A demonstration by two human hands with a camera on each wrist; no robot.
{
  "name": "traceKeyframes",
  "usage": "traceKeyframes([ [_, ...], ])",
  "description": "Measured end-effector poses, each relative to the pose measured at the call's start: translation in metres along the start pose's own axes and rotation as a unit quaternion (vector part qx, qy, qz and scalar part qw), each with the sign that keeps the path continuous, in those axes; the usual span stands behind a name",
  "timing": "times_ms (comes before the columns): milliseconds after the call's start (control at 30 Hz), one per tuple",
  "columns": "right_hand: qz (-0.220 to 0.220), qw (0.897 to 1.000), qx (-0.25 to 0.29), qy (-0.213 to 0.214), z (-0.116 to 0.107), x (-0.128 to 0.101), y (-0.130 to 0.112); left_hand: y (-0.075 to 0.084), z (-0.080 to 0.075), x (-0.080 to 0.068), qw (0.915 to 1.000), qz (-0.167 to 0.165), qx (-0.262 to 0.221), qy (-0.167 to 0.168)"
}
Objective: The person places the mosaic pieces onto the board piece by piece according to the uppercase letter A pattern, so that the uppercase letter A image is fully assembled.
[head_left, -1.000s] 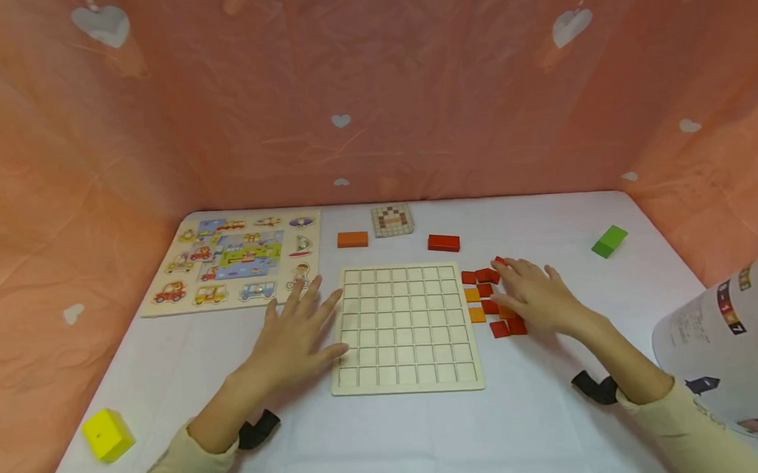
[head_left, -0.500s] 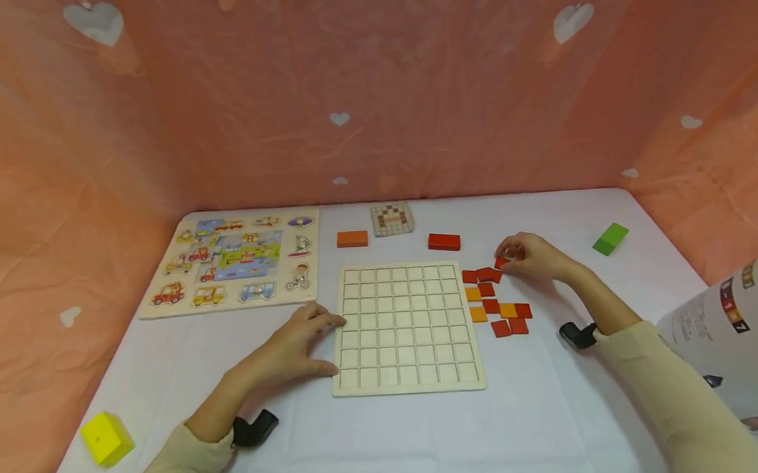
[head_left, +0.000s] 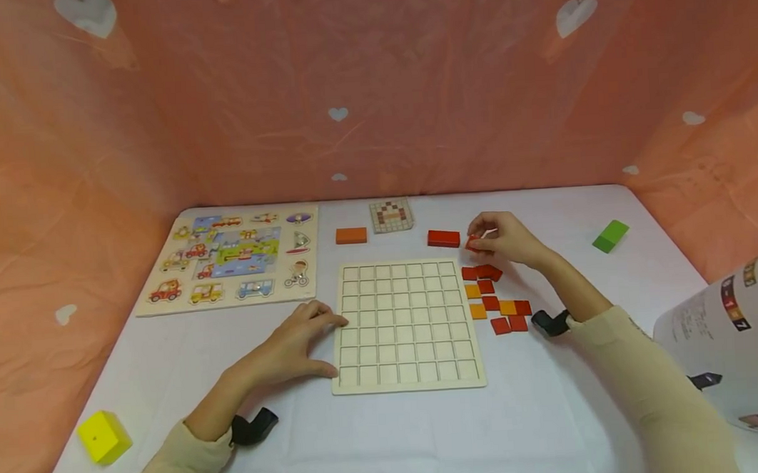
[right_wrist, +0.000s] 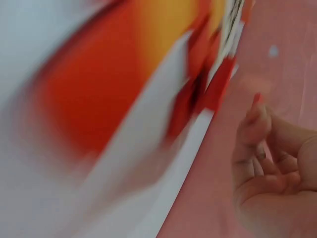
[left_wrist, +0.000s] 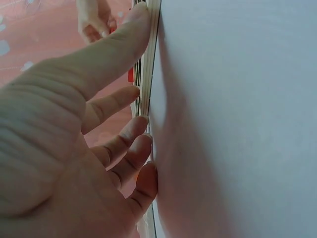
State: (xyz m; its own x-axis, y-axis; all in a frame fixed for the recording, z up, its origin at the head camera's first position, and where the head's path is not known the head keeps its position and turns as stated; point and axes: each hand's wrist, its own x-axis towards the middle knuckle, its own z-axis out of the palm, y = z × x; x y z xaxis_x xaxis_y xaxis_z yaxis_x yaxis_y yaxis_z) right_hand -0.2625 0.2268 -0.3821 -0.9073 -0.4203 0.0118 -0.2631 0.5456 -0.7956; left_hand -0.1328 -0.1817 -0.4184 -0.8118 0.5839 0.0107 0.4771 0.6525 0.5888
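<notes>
Right hand [head_left: 504,238] pinching red tile [head_left: 471,243]; left hand [head_left: 288,348] flat against grid board [head_left: 405,326]

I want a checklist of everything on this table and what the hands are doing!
Surface: white table, cloth-covered.
Job's things: empty grid board; red and orange tiles lie beside it on the right; one red tile is pinched.
Clutter: vehicle puzzle, pattern card, orange block, red block, green block, yellow block, white container.
Hands: left hand rests at the board's left edge; right hand holds the tile.
Cables: nothing seen.
Surroundings: pink curtain with hearts.
</notes>
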Motion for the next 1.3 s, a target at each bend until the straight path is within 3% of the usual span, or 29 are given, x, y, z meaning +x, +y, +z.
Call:
traceKeyframes([
  [167,-0.042,0.994,0.06,-0.081,0.036,0.036,-0.028,-0.005,0.001,-0.002,0.9999,-0.002,-0.012,0.006],
  [300,-0.053,0.989,0.071,-0.117,0.06,0.056,-0.041,-0.008,0.003,-0.001,0.9992,-0.006,-0.037,0.015],
  [533,-0.047,0.986,0.054,-0.151,0.08,0.065,-0.049,-0.012,0.008,0.002,0.9965,-0.018,-0.078,0.026],
  [733,-0.075,0.985,0.012,-0.157,0.085,0.067,-0.051,-0.014,0.009,0.001,0.9952,-0.014,-0.09,0.035],
  [1033,-0.056,0.983,-0.024,-0.172,0.079,0.062,-0.052,-0.017,0.012,0.002,0.993,0.031,-0.107,0.038],
  [1200,-0.061,0.983,0.028,-0.173,0.049,0.047,-0.04,-0.015,0.012,0.004,0.9925,0.035,-0.112,0.032],
  [1300,-0.039,0.984,0.049,-0.165,0.022,0.031,-0.026,-0.014,0.011,0.004,0.993,0.038,-0.108,0.029],
])
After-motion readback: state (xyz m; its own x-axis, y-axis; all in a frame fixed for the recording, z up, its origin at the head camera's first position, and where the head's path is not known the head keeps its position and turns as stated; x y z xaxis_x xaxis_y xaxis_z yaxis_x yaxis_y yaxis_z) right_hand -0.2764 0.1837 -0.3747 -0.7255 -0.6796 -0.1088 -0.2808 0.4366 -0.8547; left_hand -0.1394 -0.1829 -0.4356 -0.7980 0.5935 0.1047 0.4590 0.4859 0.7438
